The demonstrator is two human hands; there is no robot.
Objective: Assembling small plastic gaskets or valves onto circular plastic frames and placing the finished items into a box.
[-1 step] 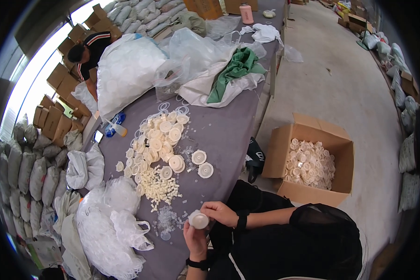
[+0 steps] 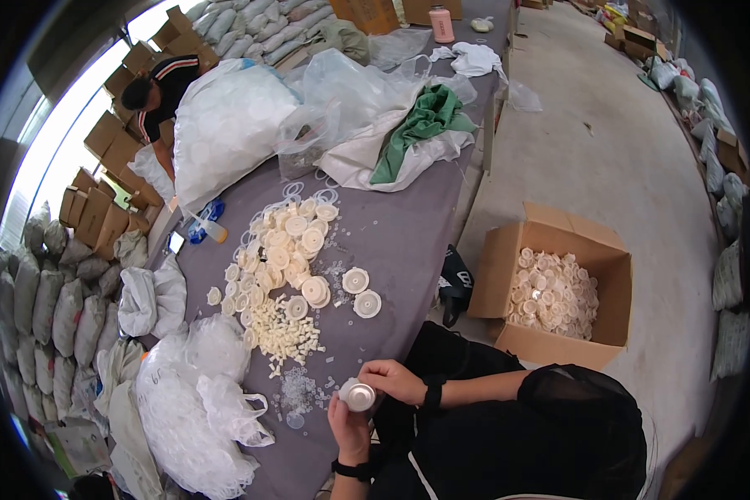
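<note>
Off-white round part [image 2: 360, 397], shiny ringed face, edge pinched by both hands [image 2: 394, 381]

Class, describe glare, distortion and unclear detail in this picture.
Head view: bright wall area at left is washed out; head view: black corners and a bowed edge on the table show fisheye distortion; head view: tiny clear pieces are hard to tell apart.

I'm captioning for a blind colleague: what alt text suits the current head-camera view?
A person's left hand and right hand hold a round pale part at the edge of a gray table. Cream discs and tiny cream pieces lie heaped there near plastic bags; an open cardboard box of pale pieces sits to the right, a co-worker at upper left.
</note>
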